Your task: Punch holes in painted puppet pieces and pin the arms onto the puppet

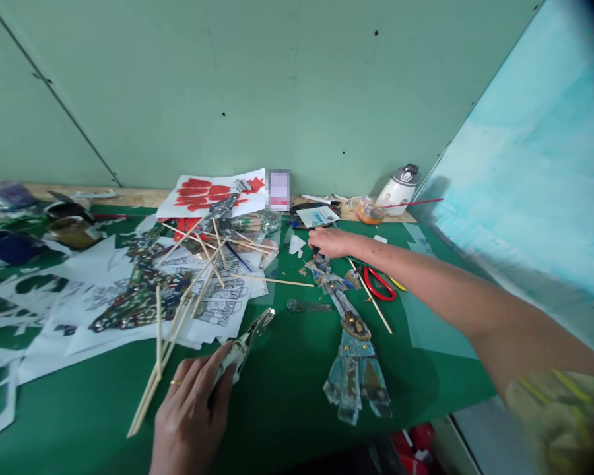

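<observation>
My left hand (195, 402), with a ring on one finger, is closed around a narrow, patterned cut-out piece (250, 340) in white and dark tones. It holds the piece tilted above the front of the green table. My right hand (330, 243) reaches across to the far side, with its fingers curled down at the upper end of a flat, jointed figure. What lies under those fingertips is hidden. The figure (349, 359) has a flared blue skirt and gold-coloured studs, and it lies lengthwise on the table. Left of it rests a small grey, narrow piece (309, 306).
Thin wooden sticks (178, 323) lie crossed over printed sheets (222, 307) and a dark decorated figure (143, 290). Red-handled pliers or scissors (379, 284) lie under my right forearm. A white bottle (400, 190), jars (72, 231) and a red-painted sheet (173, 210) stand or lie along the wall.
</observation>
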A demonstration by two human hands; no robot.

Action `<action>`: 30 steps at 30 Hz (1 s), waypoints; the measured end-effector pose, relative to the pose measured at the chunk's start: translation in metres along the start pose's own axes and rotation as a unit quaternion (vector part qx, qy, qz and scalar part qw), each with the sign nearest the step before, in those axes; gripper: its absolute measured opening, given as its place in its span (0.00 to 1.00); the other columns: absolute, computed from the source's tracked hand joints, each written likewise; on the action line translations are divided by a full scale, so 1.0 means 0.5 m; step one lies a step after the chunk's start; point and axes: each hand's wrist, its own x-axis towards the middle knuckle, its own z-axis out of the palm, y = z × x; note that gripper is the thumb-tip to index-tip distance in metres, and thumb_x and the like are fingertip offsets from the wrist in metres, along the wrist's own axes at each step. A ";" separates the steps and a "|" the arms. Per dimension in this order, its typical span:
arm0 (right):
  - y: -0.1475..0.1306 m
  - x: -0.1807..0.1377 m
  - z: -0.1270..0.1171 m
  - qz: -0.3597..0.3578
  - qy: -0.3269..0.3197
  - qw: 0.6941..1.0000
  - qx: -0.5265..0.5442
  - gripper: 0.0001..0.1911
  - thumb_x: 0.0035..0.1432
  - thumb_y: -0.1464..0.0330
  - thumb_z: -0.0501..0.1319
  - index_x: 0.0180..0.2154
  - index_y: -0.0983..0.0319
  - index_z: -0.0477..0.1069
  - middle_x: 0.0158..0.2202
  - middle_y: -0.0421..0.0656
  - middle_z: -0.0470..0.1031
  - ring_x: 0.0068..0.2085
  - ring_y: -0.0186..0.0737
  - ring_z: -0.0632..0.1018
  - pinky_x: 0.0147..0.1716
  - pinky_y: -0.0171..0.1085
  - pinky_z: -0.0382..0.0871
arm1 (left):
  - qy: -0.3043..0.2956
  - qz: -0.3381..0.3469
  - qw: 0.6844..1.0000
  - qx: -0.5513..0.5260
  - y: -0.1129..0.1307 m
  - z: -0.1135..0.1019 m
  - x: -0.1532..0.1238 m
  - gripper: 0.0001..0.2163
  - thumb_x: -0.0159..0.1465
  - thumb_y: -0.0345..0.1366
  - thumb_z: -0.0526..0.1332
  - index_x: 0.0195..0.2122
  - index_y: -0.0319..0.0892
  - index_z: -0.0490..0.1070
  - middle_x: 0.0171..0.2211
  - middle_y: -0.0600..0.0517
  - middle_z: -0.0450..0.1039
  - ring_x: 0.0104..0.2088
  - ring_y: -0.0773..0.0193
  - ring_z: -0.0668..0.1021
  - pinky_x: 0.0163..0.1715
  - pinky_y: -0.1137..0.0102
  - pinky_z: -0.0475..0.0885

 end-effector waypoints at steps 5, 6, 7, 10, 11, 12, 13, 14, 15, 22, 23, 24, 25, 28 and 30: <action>-0.002 0.010 -0.005 0.043 0.047 0.997 0.049 0.08 0.54 0.78 0.57 0.27 0.63 0.70 0.34 0.47 0.73 0.35 0.39 0.69 0.36 0.38 0.59 | 0.000 -0.003 1.000 0.010 0.002 0.000 0.002 0.21 0.63 0.29 0.59 0.58 0.46 0.64 0.38 0.48 0.75 0.36 0.57 0.75 0.40 0.62 0.70; 0.000 0.012 -0.003 0.061 0.077 0.993 0.067 0.08 0.55 0.77 0.56 0.26 0.63 0.69 0.32 0.46 0.73 0.33 0.37 0.69 0.35 0.37 0.59 | 0.000 -0.001 1.000 0.014 0.002 0.001 0.002 0.21 0.63 0.29 0.59 0.58 0.45 0.64 0.38 0.48 0.75 0.36 0.57 0.75 0.41 0.62 0.70; 0.003 0.012 0.000 0.087 0.110 0.986 0.090 0.09 0.56 0.76 0.55 0.24 0.63 0.68 0.30 0.45 0.72 0.31 0.36 0.68 0.34 0.37 0.58 | 0.000 0.000 1.000 0.020 0.002 0.002 0.002 0.20 0.63 0.29 0.59 0.58 0.45 0.65 0.38 0.48 0.75 0.37 0.57 0.75 0.42 0.62 0.70; 0.013 0.005 0.003 0.181 0.224 0.936 0.202 0.11 0.54 0.74 0.55 0.21 0.62 0.64 0.22 0.40 0.68 0.26 0.33 0.66 0.29 0.35 0.57 | 0.001 0.008 0.999 0.033 0.000 0.004 -0.001 0.19 0.63 0.29 0.60 0.57 0.43 0.66 0.41 0.47 0.76 0.38 0.57 0.76 0.44 0.62 0.70; 0.014 0.000 0.001 0.206 0.266 0.906 0.254 0.11 0.54 0.73 0.56 0.21 0.62 0.64 0.21 0.39 0.67 0.25 0.33 0.66 0.28 0.34 0.57 | 0.003 0.010 0.999 0.037 -0.001 0.004 -0.002 0.19 0.63 0.29 0.60 0.56 0.42 0.66 0.41 0.47 0.76 0.38 0.57 0.76 0.46 0.62 0.69; 0.012 -0.008 -0.002 0.225 0.307 0.871 0.311 0.10 0.54 0.72 0.57 0.21 0.63 0.65 0.21 0.38 0.67 0.25 0.33 0.67 0.27 0.34 0.58 | 0.004 0.013 0.999 0.040 -0.002 0.004 -0.003 0.19 0.63 0.29 0.60 0.56 0.41 0.66 0.42 0.47 0.77 0.39 0.57 0.76 0.48 0.61 0.69; 0.006 -0.017 -0.006 0.234 0.342 0.831 0.371 0.08 0.53 0.70 0.57 0.23 0.63 0.66 0.21 0.38 0.68 0.25 0.33 0.68 0.26 0.33 0.59 | 0.005 0.014 0.999 0.042 -0.003 0.005 -0.004 0.19 0.63 0.30 0.60 0.56 0.41 0.66 0.42 0.46 0.77 0.39 0.57 0.77 0.49 0.61 0.69; -0.002 -0.028 -0.011 0.237 0.370 0.789 0.430 0.07 0.53 0.68 0.58 0.24 0.63 0.67 0.21 0.38 0.69 0.24 0.33 0.69 0.25 0.33 0.60 | 0.007 0.016 0.999 0.043 -0.003 0.005 -0.004 0.18 0.64 0.30 0.60 0.55 0.41 0.66 0.43 0.46 0.77 0.39 0.57 0.77 0.50 0.60 0.68; -0.013 -0.040 -0.017 0.235 0.391 0.745 0.487 0.07 0.52 0.67 0.60 0.26 0.63 0.68 0.22 0.38 0.69 0.24 0.33 0.70 0.24 0.33 0.62 | 0.007 0.016 0.999 0.042 -0.004 0.006 -0.004 0.18 0.64 0.30 0.60 0.55 0.41 0.66 0.43 0.46 0.77 0.39 0.57 0.77 0.51 0.60 0.68; -0.135 -0.128 -0.036 0.186 0.391 0.645 0.630 0.12 0.49 0.62 0.67 0.32 0.64 0.72 0.24 0.40 0.74 0.25 0.33 0.74 0.26 0.33 0.69 | 0.002 0.001 1.000 0.017 0.001 0.006 0.002 0.16 0.64 0.30 0.59 0.54 0.42 0.67 0.43 0.47 0.77 0.41 0.58 0.77 0.52 0.60 0.68; -0.155 -0.142 -0.037 0.171 0.390 0.664 0.615 0.12 0.49 0.62 0.67 0.32 0.64 0.73 0.26 0.41 0.75 0.27 0.34 0.75 0.27 0.34 0.71 | -0.002 -0.004 1.000 0.013 0.003 0.005 0.003 0.16 0.64 0.31 0.59 0.53 0.42 0.67 0.44 0.47 0.77 0.41 0.57 0.77 0.52 0.59 0.68; -0.175 -0.156 -0.038 0.151 0.392 0.683 0.597 0.12 0.50 0.62 0.67 0.33 0.63 0.74 0.29 0.42 0.76 0.29 0.35 0.76 0.29 0.35 0.72 | -0.005 -0.007 1.000 0.009 0.005 0.005 0.005 0.15 0.64 0.31 0.58 0.53 0.42 0.68 0.44 0.47 0.77 0.42 0.57 0.77 0.52 0.59 0.68; -0.195 -0.170 -0.040 0.127 0.394 0.704 0.578 0.11 0.50 0.62 0.67 0.33 0.63 0.75 0.33 0.43 0.77 0.33 0.36 0.77 0.32 0.37 0.73 | -0.006 -0.010 1.000 0.006 0.006 0.004 0.006 0.15 0.65 0.31 0.58 0.53 0.42 0.68 0.44 0.47 0.77 0.42 0.57 0.77 0.52 0.60 0.68; -0.246 -0.209 -0.044 0.056 0.392 0.762 0.513 0.07 0.50 0.65 0.69 0.33 0.60 0.78 0.42 0.44 0.74 0.43 0.39 0.76 0.38 0.38 0.73 | -0.011 -0.022 1.000 -0.001 0.012 0.002 0.009 0.14 0.65 0.32 0.57 0.52 0.40 0.69 0.43 0.46 0.77 0.43 0.56 0.77 0.52 0.59 0.68; -0.271 -0.231 -0.043 0.032 0.378 0.794 0.475 0.06 0.51 0.67 0.69 0.34 0.58 0.79 0.42 0.44 0.73 0.43 0.38 0.75 0.40 0.38 0.72 | -0.015 -0.036 0.999 -0.004 0.016 0.001 0.010 0.13 0.66 0.32 0.56 0.51 0.40 0.69 0.42 0.45 0.76 0.43 0.56 0.76 0.51 0.60 0.69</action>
